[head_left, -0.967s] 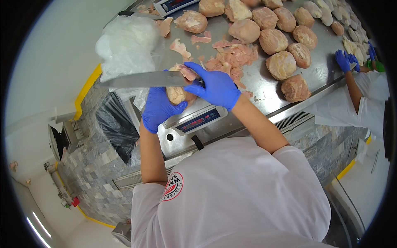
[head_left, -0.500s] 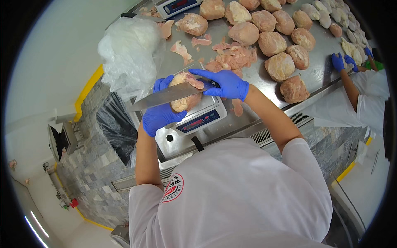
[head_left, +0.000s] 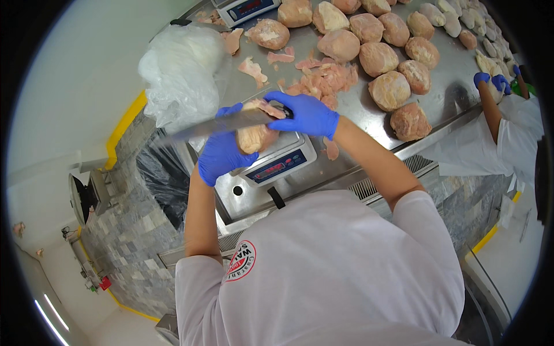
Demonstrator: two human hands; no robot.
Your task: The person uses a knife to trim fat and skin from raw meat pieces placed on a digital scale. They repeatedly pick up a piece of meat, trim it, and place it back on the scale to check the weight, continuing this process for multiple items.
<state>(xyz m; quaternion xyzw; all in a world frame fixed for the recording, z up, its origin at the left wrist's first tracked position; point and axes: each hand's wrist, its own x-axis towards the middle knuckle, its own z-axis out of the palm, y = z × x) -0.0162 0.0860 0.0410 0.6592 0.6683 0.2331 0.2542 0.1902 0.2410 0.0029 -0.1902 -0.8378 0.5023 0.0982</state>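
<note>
Two patches of bare steel were noted on the table (head_left: 359, 124): one at centre right of the frame, between the scale (head_left: 281, 168) and the nearest rounded meat pieces (head_left: 389, 91), the other farther right, between those pieces and a co-worker's gloved hands (head_left: 501, 84). The table's front edge ran from below the scale up toward the right of the frame. The knife (head_left: 222, 125) pointed left, its blurred tip end overlapping the table's left edge in view. A translucent plastic bag (head_left: 182, 72) bordered the work at upper left, and a black bag (head_left: 164, 181) lay beyond the left edge. The left hand (head_left: 222, 157), gloved in blue, was cupped around a meat piece (head_left: 254, 140) at the centre of the frame, above the scale, thumb at its lower side. The right hand (head_left: 309, 115), likewise gloved, was closed around the knife's handle, the blade lying across the meat piece; a pinkish flap (head_left: 270, 108) showed beside the blade near the handle. Whether the meat piece touched the scale could not be told. Pink trimmings (head_left: 329, 81) lay heaped just above the right hand, and a second scale (head_left: 248, 8) stood at the upper edge of the frame. Grey tiled floor (head_left: 130, 230) and a yellow strip (head_left: 127, 121) showed at left.
</note>
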